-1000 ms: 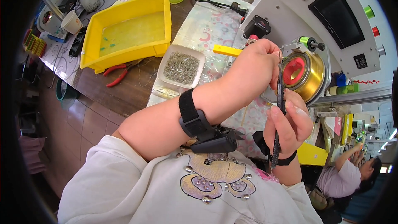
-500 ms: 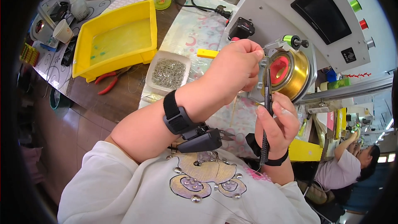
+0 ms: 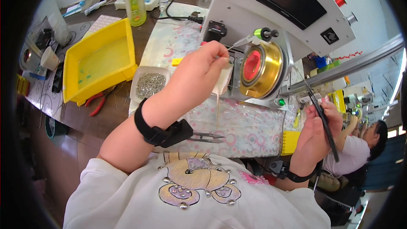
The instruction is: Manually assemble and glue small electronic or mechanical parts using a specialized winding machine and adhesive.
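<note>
My left hand (image 3: pixel 199 70) is closed in a pinch beside the white machine (image 3: pixel 237 6), just left of its gold drum (image 3: pixel 276 65) with a red centre. What the fingertips hold, if anything, is too small to make out. A green thread spool (image 3: pixel 258 33) sits above the drum. To the drum's right, my right hand (image 3: pixel 316 131) is closed around black tweezers (image 3: pixel 325 124), whose tips point up toward the metal rail and stand apart from the drum. Thread snips (image 3: pixel 207 138) lie on the patterned cover below my left wrist.
At the left are a white dish (image 3: pixel 167 76) of small metal hook-like pieces, a yellow bin (image 3: pixel 70 70) and red-handled pliers (image 3: pixel 97 102). A green bottle (image 3: pixel 135 2) stands behind. A metal rail (image 3: pixel 352 61) runs along the right. Another person (image 3: pixel 354 150) works beyond it.
My right hand has carried the tweezers from the drum's front out to the right, away from my left hand. My left hand stays pinched by the machine. The whole view has shifted.
</note>
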